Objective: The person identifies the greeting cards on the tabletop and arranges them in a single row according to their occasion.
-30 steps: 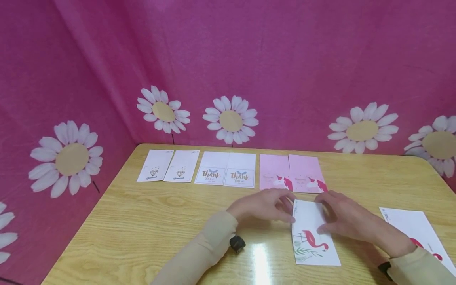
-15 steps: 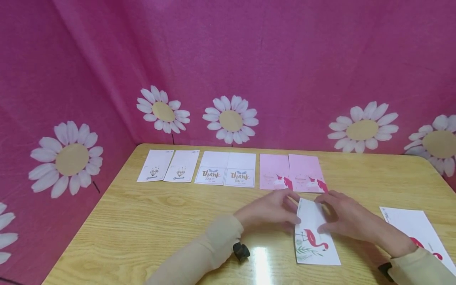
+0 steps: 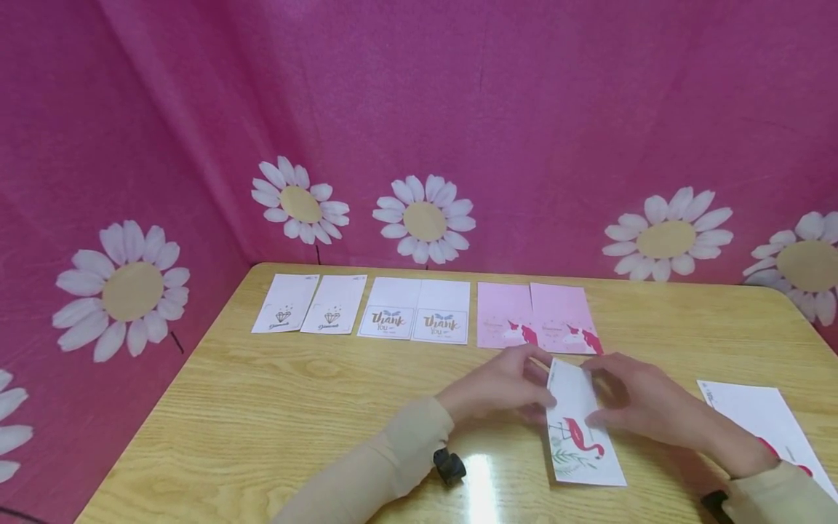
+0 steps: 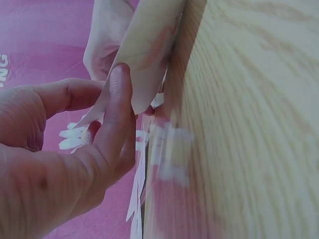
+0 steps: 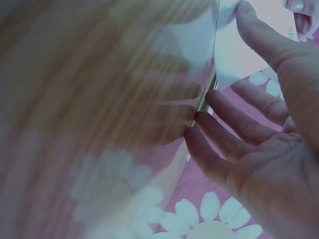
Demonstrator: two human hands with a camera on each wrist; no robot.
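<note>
A white card with a red flamingo and green leaves stands near the front of the wooden table. My left hand pinches its left edge between thumb and fingers; in the left wrist view the card curves up off the table there. At the card's right side is my right hand, its thumb against the card and its forefinger by the top corner. The other fingers of that hand are spread, tips touching the tabletop in the right wrist view.
A second flamingo card lies to the right, partly behind my right forearm. Along the back lie paired cards: diamond cards, "Thank you" cards and pink unicorn cards. A pink curtain with daisies hangs behind the table.
My left hand has moved slightly right, taking the flamingo card's left edge with it, so the card looks narrower and more tilted. My right hand has barely moved.
</note>
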